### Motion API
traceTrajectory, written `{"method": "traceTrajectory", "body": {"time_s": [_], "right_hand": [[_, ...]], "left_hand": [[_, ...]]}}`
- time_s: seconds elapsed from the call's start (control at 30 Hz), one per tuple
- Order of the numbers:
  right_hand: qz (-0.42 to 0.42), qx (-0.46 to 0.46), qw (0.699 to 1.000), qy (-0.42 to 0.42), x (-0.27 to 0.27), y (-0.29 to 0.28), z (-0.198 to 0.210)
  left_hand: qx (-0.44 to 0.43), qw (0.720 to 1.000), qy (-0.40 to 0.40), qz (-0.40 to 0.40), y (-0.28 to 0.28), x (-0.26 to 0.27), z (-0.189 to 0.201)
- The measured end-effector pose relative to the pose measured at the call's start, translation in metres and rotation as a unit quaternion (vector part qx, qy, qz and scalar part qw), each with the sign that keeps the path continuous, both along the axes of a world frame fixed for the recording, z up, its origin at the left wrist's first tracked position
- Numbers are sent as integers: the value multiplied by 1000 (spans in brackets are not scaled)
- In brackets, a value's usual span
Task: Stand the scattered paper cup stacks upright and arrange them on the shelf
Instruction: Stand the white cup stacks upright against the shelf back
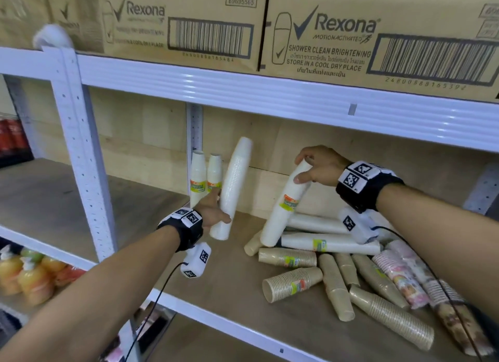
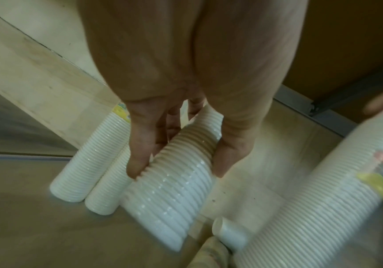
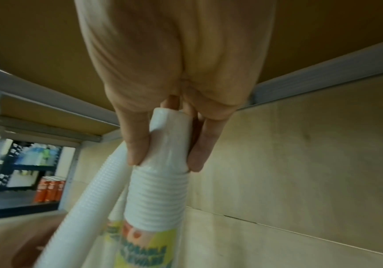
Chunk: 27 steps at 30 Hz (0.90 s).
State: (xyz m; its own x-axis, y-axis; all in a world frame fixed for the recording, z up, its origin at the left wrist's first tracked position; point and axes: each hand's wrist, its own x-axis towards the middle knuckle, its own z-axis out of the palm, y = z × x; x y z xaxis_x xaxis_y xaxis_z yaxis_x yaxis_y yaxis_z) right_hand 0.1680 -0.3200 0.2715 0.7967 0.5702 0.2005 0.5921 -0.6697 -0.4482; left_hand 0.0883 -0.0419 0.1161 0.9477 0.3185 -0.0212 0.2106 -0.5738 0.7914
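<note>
Each hand (image 1: 216, 213) (image 1: 316, 167) grips a tilted cup stack (image 1: 233, 189) (image 1: 286, 207)

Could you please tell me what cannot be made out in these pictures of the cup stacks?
- Head view: the pile runs off the right edge, so no full count.
- Left wrist view: the left hand covers the tall stack's upper end.
- Right wrist view: the label is blurred and cropped.

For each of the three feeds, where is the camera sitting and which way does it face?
Head: worn on the head, facing forward and down at the shelf; shows both forearms, left hand, right hand.
Left wrist: looks along the palm at its plain white stack.
Right wrist: looks along the fingers pinching the labelled white stack.
Shared: both wrist views show both held stacks.
</note>
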Motion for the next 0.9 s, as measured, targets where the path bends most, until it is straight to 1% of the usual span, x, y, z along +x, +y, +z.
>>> {"method": "traceTrajectory", "body": {"time_s": [0.1, 0.2, 0.27, 0.37, 0.47, 0.6, 0.73, 0.9], "right_hand": [[11, 29, 999, -14, -2, 38, 0], [26, 66, 997, -5, -3, 75, -5], [34, 73, 997, 0, -1, 97, -9], [48, 69, 996, -5, -1, 129, -16], [65, 63, 996, -11, -2, 155, -22], [81, 37, 995, -38, -3, 183, -29], [93, 37, 995, -17, 1, 203, -40], [96, 21, 995, -7, 6, 217, -51]], "left_hand": [[-13, 1000, 9, -1, 11, -10, 2], [-27, 1000, 6, 11, 36, -8, -12], [-31, 999, 3, 16, 49, -9, -17], [-7, 999, 0, 42, 49, -25, -9], [4, 997, -2, 71, 62, -25, -18], [6, 995, -8, 95, 77, -19, -27], [2, 994, -14, 108, 88, -11, -40], [-1, 995, -11, 98, 92, -5, -54]]}}
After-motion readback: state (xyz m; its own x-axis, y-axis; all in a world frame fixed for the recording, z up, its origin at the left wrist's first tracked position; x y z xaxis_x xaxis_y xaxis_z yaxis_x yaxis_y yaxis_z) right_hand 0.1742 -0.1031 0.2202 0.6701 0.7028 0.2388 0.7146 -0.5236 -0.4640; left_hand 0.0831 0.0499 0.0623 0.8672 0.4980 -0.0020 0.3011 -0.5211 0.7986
